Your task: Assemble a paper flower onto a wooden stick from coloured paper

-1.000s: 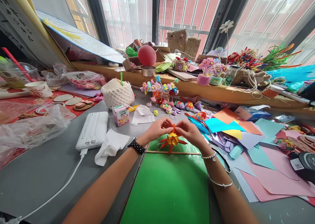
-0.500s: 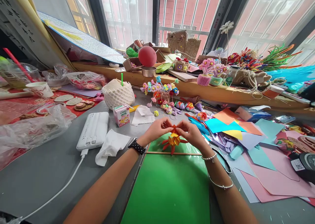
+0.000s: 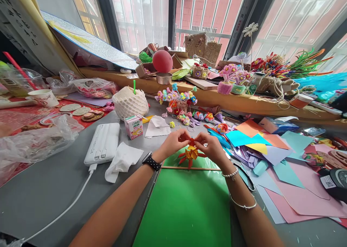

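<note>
Through the head camera I see my left hand (image 3: 177, 142) and right hand (image 3: 210, 146) close together, thumbs and fingertips drawn in to a narrow pinch. Between them they grip the red-orange upper tip of a folded paper piece (image 3: 191, 153); the fingers hide exactly how each one holds it. Its yellow middle and red-orange arms show just below my fingertips, over the green board (image 3: 187, 211).

Nearer to me than the hands, a thin wooden stick (image 3: 173, 167) lies across the board. A dark watch band (image 3: 152, 162) circles my left wrist, and a beaded bracelet (image 3: 230, 174) my right.

To the left of the hands, on the grey counter (image 3: 54, 203), I have a crumpled tissue (image 3: 123, 160), a white power bank (image 3: 102, 144) with its cable plugged in, and a small carton (image 3: 133, 127). Beyond the hands stands a cluster of small colourful flowers (image 3: 176, 97). To their right, past some purple strips (image 3: 244, 156), loose paper sheets (image 3: 306, 189) overlap in pink, teal and orange.
</note>
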The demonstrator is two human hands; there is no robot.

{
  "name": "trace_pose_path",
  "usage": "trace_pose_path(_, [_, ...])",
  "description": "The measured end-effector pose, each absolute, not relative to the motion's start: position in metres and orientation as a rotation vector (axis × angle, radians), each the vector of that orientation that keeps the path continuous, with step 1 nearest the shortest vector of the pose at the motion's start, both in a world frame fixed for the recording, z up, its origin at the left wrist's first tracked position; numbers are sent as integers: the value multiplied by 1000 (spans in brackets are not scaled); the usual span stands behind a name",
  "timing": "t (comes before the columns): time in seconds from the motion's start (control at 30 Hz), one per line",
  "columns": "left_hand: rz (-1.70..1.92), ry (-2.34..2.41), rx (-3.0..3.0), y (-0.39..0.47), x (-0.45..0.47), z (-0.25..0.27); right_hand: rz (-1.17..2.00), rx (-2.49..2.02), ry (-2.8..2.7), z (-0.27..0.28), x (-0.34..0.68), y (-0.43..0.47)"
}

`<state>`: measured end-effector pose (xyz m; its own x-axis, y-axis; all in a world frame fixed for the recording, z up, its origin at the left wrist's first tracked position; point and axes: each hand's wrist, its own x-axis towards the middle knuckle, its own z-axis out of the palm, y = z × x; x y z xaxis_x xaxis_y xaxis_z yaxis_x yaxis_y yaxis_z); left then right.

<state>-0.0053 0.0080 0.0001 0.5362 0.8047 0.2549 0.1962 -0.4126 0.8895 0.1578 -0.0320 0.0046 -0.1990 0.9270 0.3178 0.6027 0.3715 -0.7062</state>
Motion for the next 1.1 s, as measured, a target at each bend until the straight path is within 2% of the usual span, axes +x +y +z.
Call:
trace_pose_path(0.17, [927, 833, 1924, 8, -5, -1, 332, -1373, -1988, 5, 157, -33])
trace_pose_path(0.63, [779, 752, 1608, 13, -9, 1, 375, -1314, -1822, 5, 157, -32])
trace_pose_path(1.1, [712, 732, 1601, 13, -9, 0, 794, -1227, -1781, 2, 168, -29])
